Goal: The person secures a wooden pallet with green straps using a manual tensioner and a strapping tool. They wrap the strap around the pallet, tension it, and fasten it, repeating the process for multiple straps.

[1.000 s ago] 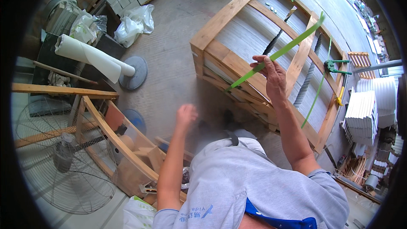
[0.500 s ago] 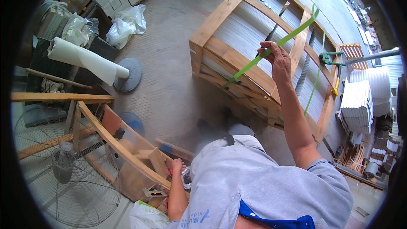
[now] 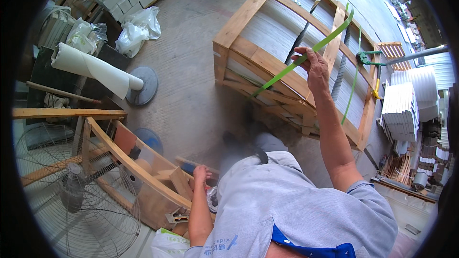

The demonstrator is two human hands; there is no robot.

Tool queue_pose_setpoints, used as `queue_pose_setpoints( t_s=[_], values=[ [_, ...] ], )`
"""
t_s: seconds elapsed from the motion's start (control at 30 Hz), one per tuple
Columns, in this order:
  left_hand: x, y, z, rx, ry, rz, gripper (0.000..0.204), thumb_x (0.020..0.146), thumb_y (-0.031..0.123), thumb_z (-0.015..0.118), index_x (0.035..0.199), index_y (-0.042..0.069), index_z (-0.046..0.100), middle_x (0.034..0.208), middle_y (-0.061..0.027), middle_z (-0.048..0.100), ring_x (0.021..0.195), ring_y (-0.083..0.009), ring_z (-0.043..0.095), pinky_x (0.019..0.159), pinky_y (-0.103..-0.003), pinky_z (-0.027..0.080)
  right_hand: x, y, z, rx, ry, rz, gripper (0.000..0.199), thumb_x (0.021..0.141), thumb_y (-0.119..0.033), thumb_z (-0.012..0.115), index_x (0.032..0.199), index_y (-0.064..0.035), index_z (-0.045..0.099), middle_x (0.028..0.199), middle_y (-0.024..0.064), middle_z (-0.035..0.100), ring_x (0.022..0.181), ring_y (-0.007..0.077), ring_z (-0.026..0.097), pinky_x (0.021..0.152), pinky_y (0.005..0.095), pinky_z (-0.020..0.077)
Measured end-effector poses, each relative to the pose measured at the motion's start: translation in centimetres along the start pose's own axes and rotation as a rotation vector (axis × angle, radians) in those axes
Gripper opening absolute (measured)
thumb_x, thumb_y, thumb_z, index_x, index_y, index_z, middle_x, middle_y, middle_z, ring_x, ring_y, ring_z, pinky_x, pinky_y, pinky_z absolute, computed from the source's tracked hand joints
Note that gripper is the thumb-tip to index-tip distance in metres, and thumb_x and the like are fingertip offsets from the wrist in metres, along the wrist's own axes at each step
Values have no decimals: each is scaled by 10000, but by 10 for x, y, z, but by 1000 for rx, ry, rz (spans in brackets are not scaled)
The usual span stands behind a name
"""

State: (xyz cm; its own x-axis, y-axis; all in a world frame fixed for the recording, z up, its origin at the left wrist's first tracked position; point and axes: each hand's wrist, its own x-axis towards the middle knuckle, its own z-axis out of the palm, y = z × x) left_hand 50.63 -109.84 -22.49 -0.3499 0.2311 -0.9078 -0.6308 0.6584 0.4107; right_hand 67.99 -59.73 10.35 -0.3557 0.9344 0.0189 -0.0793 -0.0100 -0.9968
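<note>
My right hand point(image 3: 315, 69) is closed in a pinch on a flat green strap point(image 3: 288, 70), whose free end curls up to the right. The strap's other end runs down to the near left side of a large wooden crate point(image 3: 253, 50), which holds pale sheet-like goods with dark twisted strips across them. My left hand point(image 3: 202, 175) hangs low beside a wooden rack point(image 3: 141, 162); its fingers are loosely bent and apart, with nothing seen in them. A crumpled clear plastic piece point(image 3: 212, 198) lies by that wrist.
A wire fan guard point(image 3: 76, 200) stands at the lower left. Beyond the rack are a white roll point(image 3: 93, 69), a grey round disc point(image 3: 143, 86) and plastic bags point(image 3: 138, 31). Green strapping tools point(image 3: 366, 59) sit on the crate's right side, near stacked white panels point(image 3: 400, 112).
My left hand has risen slightly, away from the crumpled plastic beside the rack. My right hand keeps its pinch on the green strap, almost unmoved. The view has shifted a little.
</note>
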Motion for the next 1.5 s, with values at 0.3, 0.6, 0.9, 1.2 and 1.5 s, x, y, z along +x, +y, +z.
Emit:
queue_pose_setpoints(
  t_s=[0.3, 0.6, 0.9, 1.2, 1.5],
  values=[
    [13, -16, -17, 32, 31, -13, 231, 914, 221, 454, 955, 19, 560, 783, -85, 616, 539, -213, 633, 409, -305, 499, -3, -8, 4, -25, -3, -2, 355, 1005, -283, 433, 1065, 7, 627, 1017, 123, 660, 890, 200, 669, 832, 319, 537],
    [11, -27, -17, -38, 38, -25, 245, 908, 204, 444, 971, -6, 554, 778, -115, 615, 541, -228, 635, 401, -299, 498, 15, -10, -3, -51, 3, -39, 351, 997, -299, 449, 1044, 0, 627, 1004, 122, 659, 874, 198, 664, 811, 319, 532],
    [19, -7, -16, -80, 46, -20, 224, 888, 184, 456, 959, -3, 556, 791, -129, 621, 552, -235, 633, 403, -295, 483, 75, -7, -21, -60, 32, -63, 320, 989, -287, 453, 943, -29, 637, 905, 95, 676, 753, 172, 655, 687, 287, 522],
    [35, 63, -22, 43, 23, -65, 209, 893, 177, 455, 949, 4, 559, 810, -134, 622, 543, -234, 625, 412, -308, 494, 152, 19, -37, -2, 175, -21, 342, 972, -294, 489, 843, -17, 642, 770, 79, 652, 625, 134, 589, 601, 251, 491],
    [84, 231, -44, 219, 32, -11, 209, 910, 185, 444, 966, 10, 544, 839, -137, 618, 574, -250, 642, 458, -339, 539, 230, 59, -45, 151, 395, 164, 356, 963, -334, 488, 808, -30, 588, 734, 58, 589, 504, 83, 461, 414, 241, 362]
  ],
)
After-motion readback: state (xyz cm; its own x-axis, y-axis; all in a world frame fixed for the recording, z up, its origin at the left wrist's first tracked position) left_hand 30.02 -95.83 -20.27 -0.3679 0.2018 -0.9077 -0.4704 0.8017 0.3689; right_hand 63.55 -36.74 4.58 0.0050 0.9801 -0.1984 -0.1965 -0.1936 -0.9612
